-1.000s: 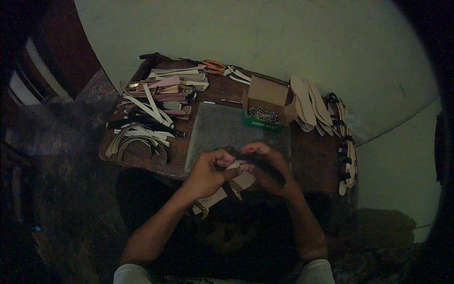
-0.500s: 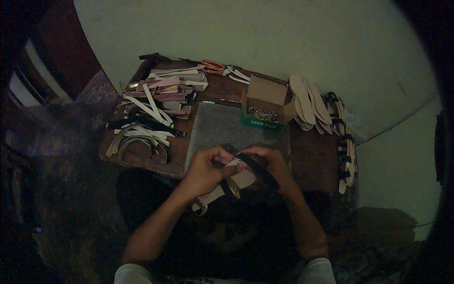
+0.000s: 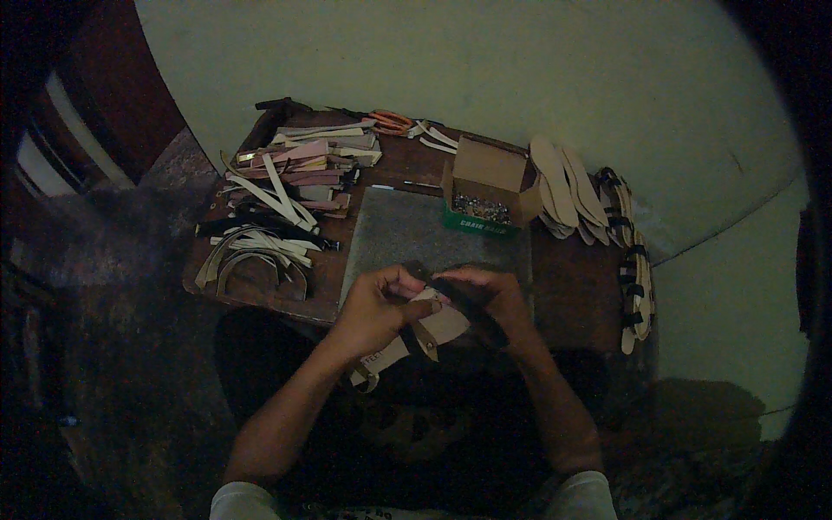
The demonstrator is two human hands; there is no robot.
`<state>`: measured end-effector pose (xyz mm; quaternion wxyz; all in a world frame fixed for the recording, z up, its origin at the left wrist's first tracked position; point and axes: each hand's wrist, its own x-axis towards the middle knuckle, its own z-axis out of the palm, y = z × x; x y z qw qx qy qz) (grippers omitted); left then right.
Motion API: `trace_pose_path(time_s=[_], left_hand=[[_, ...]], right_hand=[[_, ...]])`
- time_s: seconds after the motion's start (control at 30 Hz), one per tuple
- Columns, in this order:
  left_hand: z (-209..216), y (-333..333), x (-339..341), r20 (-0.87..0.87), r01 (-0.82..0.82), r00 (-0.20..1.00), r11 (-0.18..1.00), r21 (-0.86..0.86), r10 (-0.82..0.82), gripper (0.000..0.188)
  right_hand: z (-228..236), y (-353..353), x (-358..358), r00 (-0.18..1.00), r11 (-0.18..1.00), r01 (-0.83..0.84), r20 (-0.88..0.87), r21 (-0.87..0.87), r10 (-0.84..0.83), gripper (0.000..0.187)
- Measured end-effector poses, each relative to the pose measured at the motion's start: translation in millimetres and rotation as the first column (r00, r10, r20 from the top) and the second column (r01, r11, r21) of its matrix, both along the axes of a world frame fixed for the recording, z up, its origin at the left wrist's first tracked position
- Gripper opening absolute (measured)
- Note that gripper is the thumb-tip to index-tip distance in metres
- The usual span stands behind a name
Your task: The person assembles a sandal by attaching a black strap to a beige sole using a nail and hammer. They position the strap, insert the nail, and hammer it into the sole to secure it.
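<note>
A beige sandal sole (image 3: 447, 324) slants across my lap at the table's near edge, with dark straps fitted across it. My left hand (image 3: 371, 310) is closed round its upper left side, thumb lying on the top face. On the other side, my right hand (image 3: 507, 305) grips a black strap (image 3: 472, 310) that runs along the sole's upper edge. The fingertips of both hands come close together at the strap's upper end. Exactly how the strap meets the sole there is hidden by the fingers.
A green-and-brown cardboard box (image 3: 482, 227) of small metal pieces stands on a grey slab (image 3: 390, 230). Cut strap pieces (image 3: 295, 178) pile up at left, beside orange-handled scissors (image 3: 392, 121). Bare soles (image 3: 555, 186) and strapped soles (image 3: 637, 286) line the right side.
The sole has turned slightly and its lower strap shows more plainly. My right hand and the black strap have shifted a little; both hands keep their hold.
</note>
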<state>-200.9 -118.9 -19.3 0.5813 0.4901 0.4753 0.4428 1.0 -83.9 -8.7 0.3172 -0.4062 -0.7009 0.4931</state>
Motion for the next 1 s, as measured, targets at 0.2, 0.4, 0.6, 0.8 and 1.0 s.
trace_pose_path(time_s=[0.2, 0.4, 0.6, 0.8, 1.0], left_hand=[[-1, -1, -1, -0.008, -0.005, 1.000, 1.000, 0.020, 0.005, 0.019], [0, -1, 1, 0.029, -0.023, 0.999, 0.999, -0.031, 0.023, 0.017], [1, -2, 4, -0.022, -0.050, 0.999, 0.998, -0.047, 0.049, 0.016], [-8, -1, 5, -0.030, -0.069, 0.997, 0.995, -0.078, 0.067, 0.016], [-20, 0, 1, -0.043, -0.063, 0.997, 0.998, -0.025, 0.062, 0.012]], right_hand=[[-4, 0, -1, 0.999, 0.996, 0.021, 0.025, 0.084, -0.023, 0.022], [-10, -1, 0, 1.000, 0.997, -0.020, -0.019, 0.071, 0.021, 0.026], [-21, -1, 0, 1.000, 0.996, 0.012, 0.010, 0.087, -0.013, 0.036], [-31, 1, 0, 0.999, 0.968, -0.018, -0.036, 0.250, 0.028, 0.042], [-27, 1, -2, 0.999, 0.992, 0.018, 0.036, 0.123, -0.023, 0.028]])
